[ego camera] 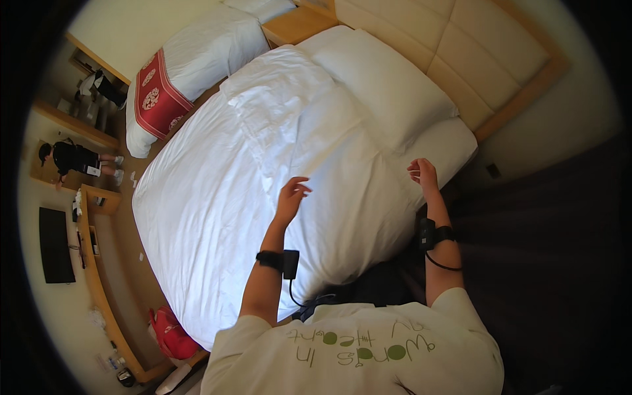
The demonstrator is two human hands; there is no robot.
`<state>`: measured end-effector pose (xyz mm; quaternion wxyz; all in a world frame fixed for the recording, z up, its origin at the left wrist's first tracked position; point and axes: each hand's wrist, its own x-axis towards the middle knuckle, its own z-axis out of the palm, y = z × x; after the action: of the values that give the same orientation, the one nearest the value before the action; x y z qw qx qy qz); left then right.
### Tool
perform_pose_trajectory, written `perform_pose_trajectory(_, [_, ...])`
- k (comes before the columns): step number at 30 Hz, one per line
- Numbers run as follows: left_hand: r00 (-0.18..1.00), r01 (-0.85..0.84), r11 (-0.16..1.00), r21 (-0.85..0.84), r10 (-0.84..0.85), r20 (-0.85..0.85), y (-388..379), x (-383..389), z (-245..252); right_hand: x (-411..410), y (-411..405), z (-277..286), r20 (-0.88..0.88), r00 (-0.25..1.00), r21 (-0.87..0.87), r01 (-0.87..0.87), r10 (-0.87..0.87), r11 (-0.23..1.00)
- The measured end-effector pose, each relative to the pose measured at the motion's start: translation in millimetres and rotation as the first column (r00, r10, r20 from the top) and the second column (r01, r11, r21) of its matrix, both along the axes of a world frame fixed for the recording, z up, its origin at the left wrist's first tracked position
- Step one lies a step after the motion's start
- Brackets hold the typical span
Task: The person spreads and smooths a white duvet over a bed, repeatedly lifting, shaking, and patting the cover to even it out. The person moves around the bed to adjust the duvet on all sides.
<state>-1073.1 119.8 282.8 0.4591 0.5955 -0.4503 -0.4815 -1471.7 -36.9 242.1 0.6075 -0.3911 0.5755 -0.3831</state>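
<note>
My left hand (292, 198) hovers over the white duvet (207, 197) on the near bed, its fingers slightly bent and apart, with nothing in it. Farther right, my right hand (423, 175) is raised near the bed's side, below the white pillow (382, 86); it too is empty, fingers loosely curled. Whether either hand touches the bedding is hard to tell. Creases run across the duvet, and a rumpled fold crosses it near the pillows. Each of my forearms bears a strapped black device with a cable.
A padded headboard (464, 54) and wooden nightstand (296, 24) stand at the bed's head. Beyond is another bed with a red runner (160, 96). A person (76, 158) stands by the far wall. A long desk (101, 291), television (56, 245) and red fabric bundle (173, 333) are left.
</note>
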Motion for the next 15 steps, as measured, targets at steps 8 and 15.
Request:
perform_pose_trajectory(8, [0.54,0.435,0.809,0.397,-0.586,0.604,-193,-182,-30,-25,-54,-126,-0.042,0.996,0.08,-0.072,0.076,0.994])
perform_pose_trajectory(15, [-0.051,0.612,0.535,0.582,-0.708,0.705,-225,-224,-107,-9,10,-204,-0.305,0.933,0.067,-0.18,0.192,0.981])
